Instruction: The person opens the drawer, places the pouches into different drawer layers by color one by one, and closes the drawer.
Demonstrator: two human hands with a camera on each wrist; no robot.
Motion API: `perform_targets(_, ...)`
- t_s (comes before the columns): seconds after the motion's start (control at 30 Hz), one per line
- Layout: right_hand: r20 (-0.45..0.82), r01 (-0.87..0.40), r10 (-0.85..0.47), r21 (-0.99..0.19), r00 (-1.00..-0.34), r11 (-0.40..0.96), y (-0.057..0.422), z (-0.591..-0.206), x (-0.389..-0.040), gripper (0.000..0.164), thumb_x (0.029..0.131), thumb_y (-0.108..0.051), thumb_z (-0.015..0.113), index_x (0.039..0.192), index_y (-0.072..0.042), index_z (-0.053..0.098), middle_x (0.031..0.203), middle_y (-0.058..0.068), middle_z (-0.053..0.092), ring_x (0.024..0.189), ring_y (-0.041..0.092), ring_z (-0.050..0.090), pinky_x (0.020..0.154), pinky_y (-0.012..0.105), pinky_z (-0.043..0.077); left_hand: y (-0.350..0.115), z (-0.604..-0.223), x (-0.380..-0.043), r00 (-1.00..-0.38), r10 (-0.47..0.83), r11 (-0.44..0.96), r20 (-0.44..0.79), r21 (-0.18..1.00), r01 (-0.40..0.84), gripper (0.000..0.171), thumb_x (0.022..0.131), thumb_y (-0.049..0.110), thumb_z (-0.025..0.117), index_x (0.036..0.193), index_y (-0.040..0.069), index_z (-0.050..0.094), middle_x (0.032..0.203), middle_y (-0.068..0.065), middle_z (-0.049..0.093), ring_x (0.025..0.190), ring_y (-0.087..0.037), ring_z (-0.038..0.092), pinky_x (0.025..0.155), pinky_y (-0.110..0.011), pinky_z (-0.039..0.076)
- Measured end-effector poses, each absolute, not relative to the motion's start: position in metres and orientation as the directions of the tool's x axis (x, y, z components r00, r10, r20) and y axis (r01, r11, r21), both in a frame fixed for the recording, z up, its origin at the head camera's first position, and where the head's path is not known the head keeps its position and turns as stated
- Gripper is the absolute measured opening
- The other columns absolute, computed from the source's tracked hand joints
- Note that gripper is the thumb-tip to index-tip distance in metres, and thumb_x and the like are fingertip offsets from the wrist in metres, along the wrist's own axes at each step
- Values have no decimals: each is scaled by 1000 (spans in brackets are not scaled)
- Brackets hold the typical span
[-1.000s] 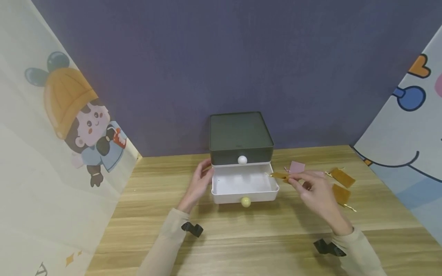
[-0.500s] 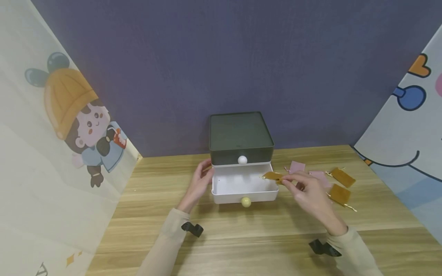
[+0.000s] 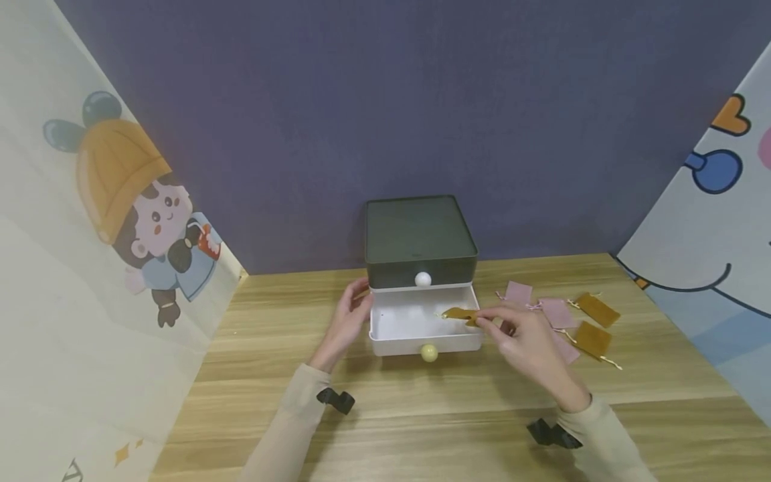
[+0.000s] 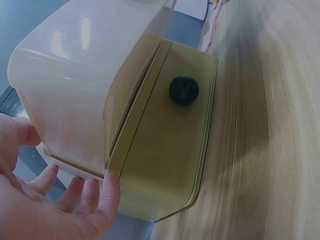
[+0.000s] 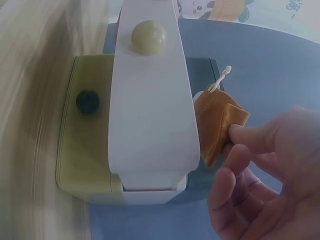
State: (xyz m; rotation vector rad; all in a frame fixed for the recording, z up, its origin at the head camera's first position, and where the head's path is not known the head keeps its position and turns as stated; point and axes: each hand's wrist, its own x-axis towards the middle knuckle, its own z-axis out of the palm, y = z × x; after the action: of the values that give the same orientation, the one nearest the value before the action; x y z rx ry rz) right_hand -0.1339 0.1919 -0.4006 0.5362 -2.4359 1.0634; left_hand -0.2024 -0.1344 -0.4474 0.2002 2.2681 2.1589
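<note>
As left hand [image 3: 349, 311] rests spread-fingered against box [image 3: 418, 231], right hand [image 3: 524, 338] pinches orange pouch [image 3: 458, 313] over open drawer [image 3: 397, 347]. Placing step, I'd say; next: lower, release.

The drawer [image 3: 394, 347] is showing smooth, glossy plastic, the dark compartment [image 3: 418, 231] above it matt plastic, the ochre pouch [image 3: 458, 313] over it velvety cloth, and the tabletop [image 3: 421, 415] below it grained wood.

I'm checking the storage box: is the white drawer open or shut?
Open: the white drawer juts out beyond the dark drawer above it, inside showing.
</note>
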Motion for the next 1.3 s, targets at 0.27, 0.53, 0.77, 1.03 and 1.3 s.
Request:
perform_targets(0.27,450,-467,-200,-625,-870,625,184,-401,-137,12,93,-5,78,101,-11,84,90,1,76,61,2,55,50,21,47,-133,-447,-203,-993,93,48,74,996,79,54,110,17,55,162,8,39,167,-18,42,148,-39,50,116,-52,52)
perform_targets(0.53,452,-474,-208,-626,-867,619,181,-401,-141,10,94,-8,80,100,-13,85,92,-1,78,60,1,53,53,21,45,-133,-448,-203,-993,89,51,71,996,76,55,110,19,55,162,8,38,168,-18,41,149,-39,49,116,-53,51)
perform_targets(0.77,443,-463,-206,-617,-873,636,178,-403,-146,9,93,-9,80,100,-12,85,92,1,79,58,0,51,51,21,43,-133,-448,-202,-993,84,57,82,995,87,54,110,18,55,161,7,39,167,-18,42,148,-40,50,115,-54,52)
perform_targets(1.03,436,-453,-208,-593,-876,666,171,-404,-152,7,92,-11,82,97,-13,85,81,-4,73,61,8,48,55,22,39,-134,-449,-199,-993,81,67,89,993,95,54,111,21,55,161,7,39,167,-19,42,148,-41,49,116,-55,51)
perform_targets(1.3,375,-416,-215,-622,-902,663,172,-406,-163,9,93,-14,81,100,-10,85,89,3,80,60,15,50,53,24,39,-133,-448,-199,-992,84,60,93,993,98,54,111,19,55,161,7,40,166,-20,42,148,-42,49,115,-55,51)
